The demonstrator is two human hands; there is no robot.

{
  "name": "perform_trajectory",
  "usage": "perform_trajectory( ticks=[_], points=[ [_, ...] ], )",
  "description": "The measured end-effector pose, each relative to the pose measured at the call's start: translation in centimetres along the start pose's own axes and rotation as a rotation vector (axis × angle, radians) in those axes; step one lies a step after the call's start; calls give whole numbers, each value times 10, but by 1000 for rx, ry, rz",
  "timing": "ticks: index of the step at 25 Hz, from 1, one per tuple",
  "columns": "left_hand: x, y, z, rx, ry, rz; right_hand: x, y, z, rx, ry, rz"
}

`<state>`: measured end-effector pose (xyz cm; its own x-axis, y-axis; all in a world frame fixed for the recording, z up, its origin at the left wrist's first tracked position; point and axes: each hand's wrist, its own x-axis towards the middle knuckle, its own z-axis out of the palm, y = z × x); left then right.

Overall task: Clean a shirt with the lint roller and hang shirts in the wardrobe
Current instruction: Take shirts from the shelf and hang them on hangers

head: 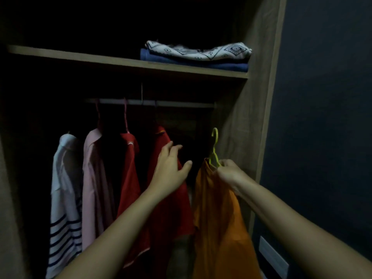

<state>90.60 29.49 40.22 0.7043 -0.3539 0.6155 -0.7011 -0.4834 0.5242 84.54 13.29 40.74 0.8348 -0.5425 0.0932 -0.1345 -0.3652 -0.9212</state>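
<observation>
**Orange shirt on its hanger, held below the wardrobe rail**

Seen from a head-worn camera in dim light, two bare arms reach into an open wardrobe (259,81). The right hand (228,173) pinches the neck of a yellow-green hanger (215,147), its fingers curled round the plastic. An orange shirt (219,224) hangs straight down from it, long axis vertical, the hook pointing up. The left hand (170,167) holds nothing; its fingers are spread and relaxed, touching or just beside the nearest red shirt (171,208).

The rail (181,104) runs left to right above both hands, and slightly left of the hook. Striped, pink and red shirts fill its left and middle; the stretch at the right end looks free. The right hand is nearer that gap, so the likely move is lifting the hook up onto the rail there.
</observation>
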Motion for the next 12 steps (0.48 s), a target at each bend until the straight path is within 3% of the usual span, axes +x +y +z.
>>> perform_trajectory(
  ticks=[5,12],
  points=[
    [72,-27,9,-333,-9,-404,43,-28,-9,-326,-99,-242],
    [92,-18,40,-275,-115,-411,91,-40,-11,-526,36,-440]
  ],
)
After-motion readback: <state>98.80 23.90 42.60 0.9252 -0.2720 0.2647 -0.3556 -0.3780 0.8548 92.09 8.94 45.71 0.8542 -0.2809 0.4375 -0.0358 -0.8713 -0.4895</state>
